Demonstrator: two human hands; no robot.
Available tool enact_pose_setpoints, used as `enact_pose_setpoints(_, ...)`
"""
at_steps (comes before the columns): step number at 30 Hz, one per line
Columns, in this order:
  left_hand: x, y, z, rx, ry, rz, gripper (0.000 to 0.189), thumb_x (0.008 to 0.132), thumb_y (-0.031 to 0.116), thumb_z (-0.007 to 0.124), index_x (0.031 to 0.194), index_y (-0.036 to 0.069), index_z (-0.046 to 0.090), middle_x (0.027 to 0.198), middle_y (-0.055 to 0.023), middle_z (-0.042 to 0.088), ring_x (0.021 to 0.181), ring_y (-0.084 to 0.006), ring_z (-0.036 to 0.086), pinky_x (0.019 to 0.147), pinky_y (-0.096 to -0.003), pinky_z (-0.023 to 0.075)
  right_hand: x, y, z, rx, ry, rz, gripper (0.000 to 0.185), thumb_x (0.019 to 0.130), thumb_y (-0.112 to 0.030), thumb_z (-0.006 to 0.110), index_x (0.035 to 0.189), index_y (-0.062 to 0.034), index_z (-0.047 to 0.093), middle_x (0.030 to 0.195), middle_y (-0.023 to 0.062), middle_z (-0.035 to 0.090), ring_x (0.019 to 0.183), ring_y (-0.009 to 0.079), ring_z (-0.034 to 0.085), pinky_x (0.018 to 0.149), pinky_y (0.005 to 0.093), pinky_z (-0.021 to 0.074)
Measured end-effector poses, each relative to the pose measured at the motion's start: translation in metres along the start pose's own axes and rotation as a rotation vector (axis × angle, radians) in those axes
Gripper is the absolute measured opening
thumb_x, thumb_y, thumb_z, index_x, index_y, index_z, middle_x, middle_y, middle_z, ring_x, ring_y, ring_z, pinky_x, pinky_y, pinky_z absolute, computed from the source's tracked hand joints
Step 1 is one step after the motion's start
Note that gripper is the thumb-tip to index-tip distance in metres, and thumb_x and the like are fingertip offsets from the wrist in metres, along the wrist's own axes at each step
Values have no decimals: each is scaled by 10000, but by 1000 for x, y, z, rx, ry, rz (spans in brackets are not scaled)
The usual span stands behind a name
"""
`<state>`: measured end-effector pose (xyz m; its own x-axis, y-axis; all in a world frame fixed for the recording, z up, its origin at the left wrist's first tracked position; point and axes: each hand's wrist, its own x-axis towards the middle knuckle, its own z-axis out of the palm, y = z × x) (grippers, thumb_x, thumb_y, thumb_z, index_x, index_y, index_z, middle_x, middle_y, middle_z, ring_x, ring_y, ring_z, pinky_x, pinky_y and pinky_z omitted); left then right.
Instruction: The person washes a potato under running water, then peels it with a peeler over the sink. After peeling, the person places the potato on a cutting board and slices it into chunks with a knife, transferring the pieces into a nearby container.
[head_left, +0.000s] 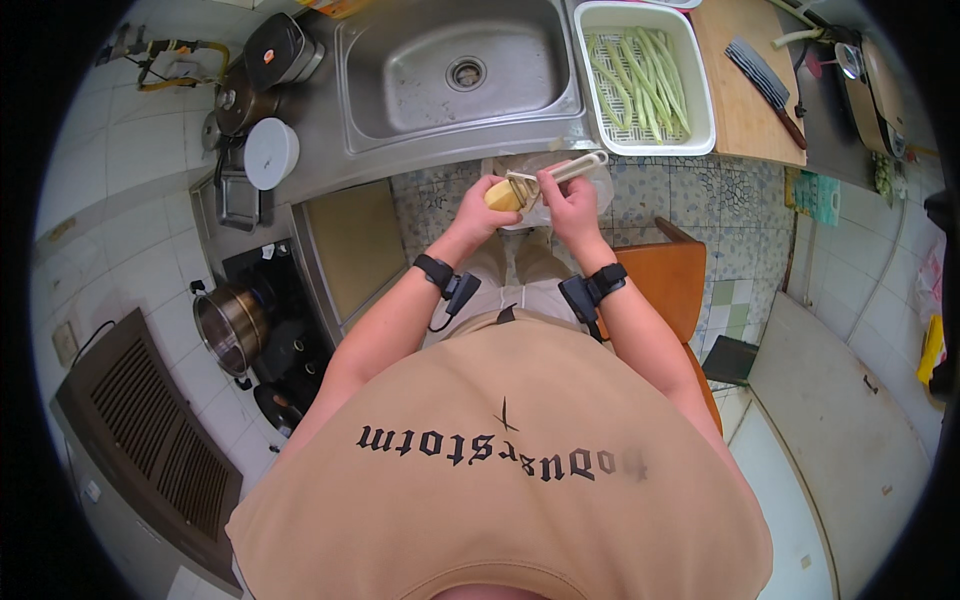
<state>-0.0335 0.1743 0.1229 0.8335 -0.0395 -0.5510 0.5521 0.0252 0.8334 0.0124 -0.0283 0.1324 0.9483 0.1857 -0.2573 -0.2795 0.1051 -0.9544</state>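
Note:
My left hand (480, 210) holds a pale yellow potato (502, 196), its surface peeled where it shows. Between the fingers of my right hand (574, 206) is a peeler (583, 166) with a whitish handle that points up and to the right. The peeler's head lies against or very close to the potato's right end; whether the blade touches cannot be told. Below both hands, a clear plastic bag (600, 196) hangs open over the floor, partly hidden by my hands.
Ahead is a steel sink (367, 82), then a white basket (709, 112) of long green beans (652, 82). A cleaver (761, 79) lies on a wooden board (712, 45). An orange wooden chair (667, 277) stands right; a steel pot (232, 330) sits on the hob at left.

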Motion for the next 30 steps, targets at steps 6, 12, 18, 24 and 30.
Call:
enact_pose_setpoints(6, 0, 13, 1, -43, -38, 98, 561, 775, -11, 906, 1254, 70, 627, 1145, -2, 693, 1060, -130, 673, 933, -314, 576, 4, 37, -25, -338, 81, 75, 276, 1043, -250, 792, 1045, 26, 769, 846, 87, 789, 724, 128, 710, 666, 311, 543)
enact_pose_setpoints(12, 7, 11, -10, 75, 24, -24, 571, 781, -1, 908, 1268, 72, 619, 1156, -12, 696, 1072, -134, 673, 954, -323, 569, 9, 14, -23, -202, 176, -82, 194, 1080, -202, 747, 1018, -19, 733, 786, 7, 720, 707, 64, 635, 649, 279, 507)
enact_pose_setpoints(18, 6, 7, -3, 27, -12, -58, 565, 783, 3, 906, 1255, 76, 605, 1160, -19, 695, 1096, -139, 673, 966, -329, 571, 0, -15, -5, -28, 40, -52, 163, 1075, -184, 755, 1016, -34, 736, 808, -21, 706, 721, 41, 618, 643, 253, 494)
enact_pose_setpoints(24, 8, 1, 1, 27, -8, 9, 546, 785, -11, 892, 1233, 79, 593, 1144, -21, 690, 1069, -137, 681, 949, -321, 579, 0, -7, -7, -21, 17, -3, 169, 1070, -184, 762, 1020, -25, 737, 801, -14, 708, 713, 51, 627, 643, 261, 500)
enact_pose_setpoints(30, 6, 2, 2, -53, -50, 30, 516, 818, -28, 882, 1228, 77, 586, 1160, -39, 719, 1049, -151, 719, 949, -321, 584, 6, 23, -24, -405, -8, -22, 199, 1064, -207, 772, 1028, -15, 735, 811, 5, 723, 713, 84, 639, 658, 282, 511)
